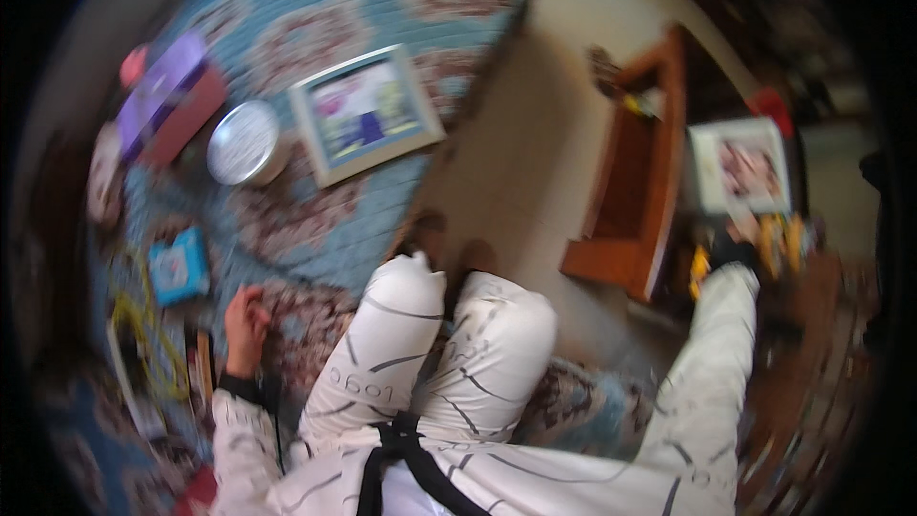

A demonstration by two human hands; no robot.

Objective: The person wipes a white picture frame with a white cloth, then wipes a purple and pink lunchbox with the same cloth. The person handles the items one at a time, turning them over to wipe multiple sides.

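My left hand (246, 330) hovers over or rests on the blue patterned bedspread (301, 229), its fingers loosely bent and nothing in them. Nearest to it are a bright blue soft packet (179, 269) and a looped yellow cord (154, 344). Far out to the right, my right hand (743, 226) meets the lower edge of a white-bordered picture (745, 165). Motion blur hides whether its fingers grip that edge. Yellow objects (781, 240) lie just beside this hand. On the bedspread ahead lies a pale-framed picture (369, 115).
Left of the framed picture are a round tub with a silvery lid (243, 143) and a purple-and-pink box (168, 100). A brown wooden furniture piece (637, 179) stands on the tiled floor (501, 143), between my knees and the right-hand picture. Patterned fabric also lies under me.
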